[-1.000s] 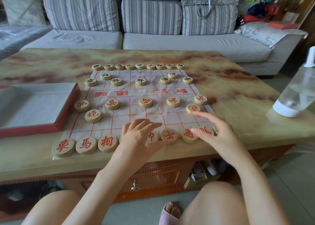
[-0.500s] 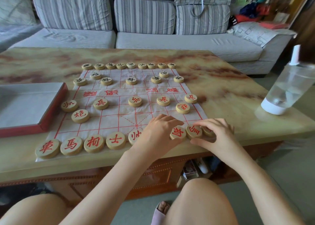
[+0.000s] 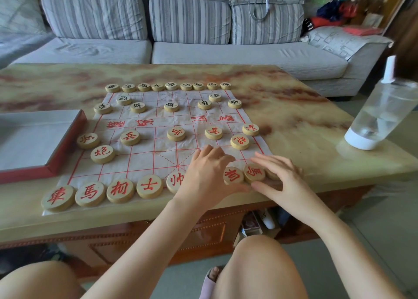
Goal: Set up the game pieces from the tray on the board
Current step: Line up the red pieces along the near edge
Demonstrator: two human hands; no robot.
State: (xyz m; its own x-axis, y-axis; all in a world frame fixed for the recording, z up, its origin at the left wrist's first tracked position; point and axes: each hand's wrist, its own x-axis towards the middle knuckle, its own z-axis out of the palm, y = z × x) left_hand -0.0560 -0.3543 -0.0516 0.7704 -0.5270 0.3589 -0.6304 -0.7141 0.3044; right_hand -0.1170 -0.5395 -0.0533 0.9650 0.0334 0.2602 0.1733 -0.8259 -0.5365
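Since a second ago both hands have closed on the near row's right end: left hand (image 3: 204,176) fingers curl round the red elephant piece (image 3: 233,176), right hand (image 3: 281,178) fingers lie near-straight over the horse piece (image 3: 254,173). Tray (image 3: 67,140) holds no piece that I can see, all visible pieces stand on the board (image 3: 144,160); I judge only final straightening remains

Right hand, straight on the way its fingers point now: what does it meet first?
Most likely the left hand, whose fingers curl round a red piece just left of the right hand's fingertips. Heights are unclear, so it might pass above.
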